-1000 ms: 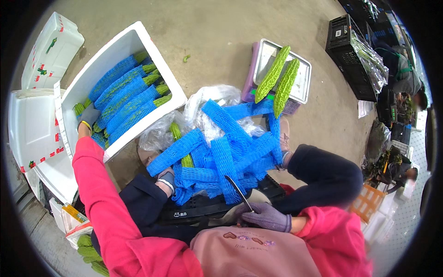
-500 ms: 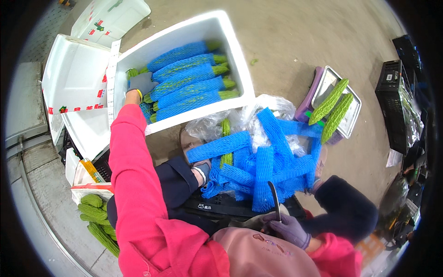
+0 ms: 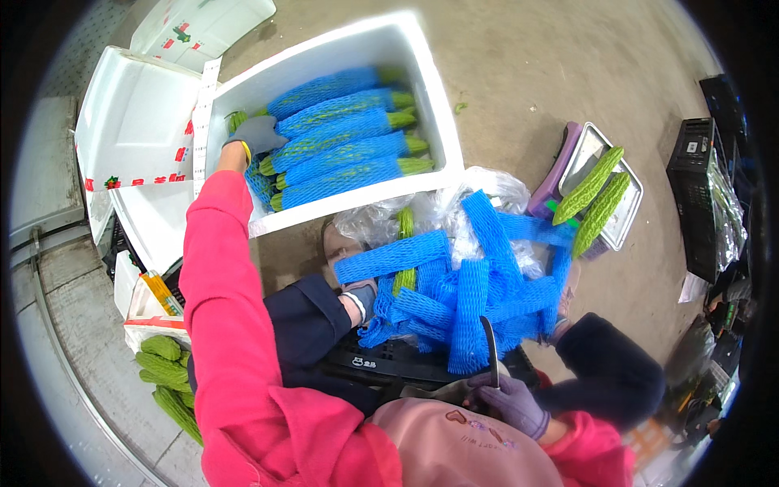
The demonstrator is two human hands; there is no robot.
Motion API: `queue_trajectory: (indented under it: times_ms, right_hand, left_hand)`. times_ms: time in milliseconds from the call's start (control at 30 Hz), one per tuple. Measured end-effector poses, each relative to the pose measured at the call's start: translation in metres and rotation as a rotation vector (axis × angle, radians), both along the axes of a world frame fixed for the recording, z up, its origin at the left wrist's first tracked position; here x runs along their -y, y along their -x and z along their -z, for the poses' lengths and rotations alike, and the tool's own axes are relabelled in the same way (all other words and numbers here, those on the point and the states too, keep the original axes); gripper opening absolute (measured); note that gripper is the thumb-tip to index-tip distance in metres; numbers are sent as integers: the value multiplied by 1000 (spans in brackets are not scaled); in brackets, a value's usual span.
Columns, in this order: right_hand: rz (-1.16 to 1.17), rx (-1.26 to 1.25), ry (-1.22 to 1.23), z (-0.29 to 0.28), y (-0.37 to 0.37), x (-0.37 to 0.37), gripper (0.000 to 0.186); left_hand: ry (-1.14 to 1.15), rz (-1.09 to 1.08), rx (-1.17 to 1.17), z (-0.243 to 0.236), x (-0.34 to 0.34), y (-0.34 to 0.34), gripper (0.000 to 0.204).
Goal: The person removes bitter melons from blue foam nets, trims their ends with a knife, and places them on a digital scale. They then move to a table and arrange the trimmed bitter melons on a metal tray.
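My left hand (image 3: 255, 135), in a grey glove, reaches into a white foam box (image 3: 445, 134). Its fingers curl down at the left end of a bitter melon (image 3: 329, 124) in blue foam netting; the fingertips are partly hidden. Several netted bitter melons lie side by side there, green ends poking out. Close to my lap, my right hand (image 3: 513, 403) in a purple-grey glove is closed around a small curved knife (image 3: 490, 349), blade upward. Before me, loose blue net sleeves (image 3: 466, 312) are heaped on a black crate (image 3: 389, 363), with a bare bitter melon (image 3: 405, 280) among them.
Two bitter melons (image 3: 599, 203) rest on a metal-topped scale (image 3: 632, 213) at the right. Clear plastic bags (image 3: 373, 217) bunch behind the sleeves. More bitter melons (image 3: 166, 373) are at lower left, near white foam boxes (image 3: 134, 122). Black crates (image 3: 690, 191) stand far right.
The whole view has shifted slightly, the box now further right and up. My left hand has moved a little toward the box's left end. My right hand keeps the knife.
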State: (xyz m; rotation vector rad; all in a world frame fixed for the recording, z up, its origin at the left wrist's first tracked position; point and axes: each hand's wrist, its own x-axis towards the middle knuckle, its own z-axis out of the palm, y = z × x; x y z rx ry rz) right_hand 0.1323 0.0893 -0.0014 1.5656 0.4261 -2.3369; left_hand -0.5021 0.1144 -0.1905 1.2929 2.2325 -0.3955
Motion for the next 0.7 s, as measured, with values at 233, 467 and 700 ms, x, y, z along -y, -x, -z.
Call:
queue_trajectory:
  times_ms: [233, 467, 700]
  right_hand:
    - [56, 15, 53, 3, -2, 0, 26]
    - [69, 7, 42, -1, -4, -1, 26]
    - [27, -68, -50, -13, -6, 0, 27]
  left_hand:
    - [-120, -178, 248, 20, 11, 13, 66]
    - [-159, -161, 285, -25, 10, -6, 58]
    - [-350, -142, 159, -122, -8, -29, 55]
